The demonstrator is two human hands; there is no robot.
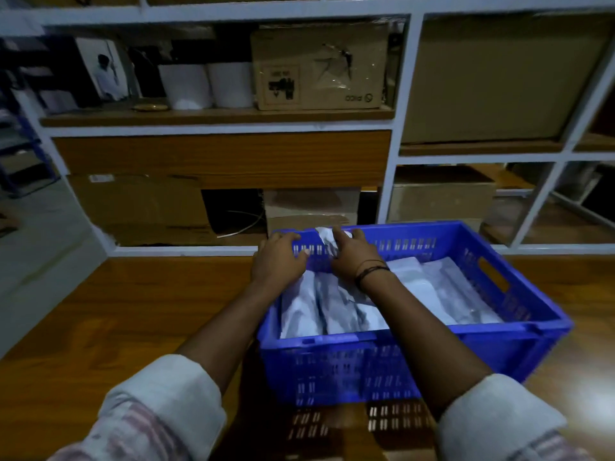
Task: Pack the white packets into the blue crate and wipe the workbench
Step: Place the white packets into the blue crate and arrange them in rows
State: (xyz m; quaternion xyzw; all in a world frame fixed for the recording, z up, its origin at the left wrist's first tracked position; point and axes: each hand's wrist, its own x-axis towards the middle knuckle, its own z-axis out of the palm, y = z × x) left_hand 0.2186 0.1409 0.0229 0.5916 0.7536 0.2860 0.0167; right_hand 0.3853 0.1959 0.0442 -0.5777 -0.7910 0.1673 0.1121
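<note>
Several glossy white packets (301, 311) lay pointing at far wall of slotted blue crate (499, 344), left hand (278, 259) gripped that rim, right hand (354, 254) pinched crumpled packet (327, 236).

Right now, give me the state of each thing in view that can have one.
blue crate: upright on the workbench, open-topped, partly filled.
white packets: lying flat inside the crate.
crumpled packet: sticking up at the far rim.
left hand: fingers curled over the crate's far rim.
right hand: fingers pinching the crumpled packet.
cardboard box: closed, upside down on the shelf.
</note>
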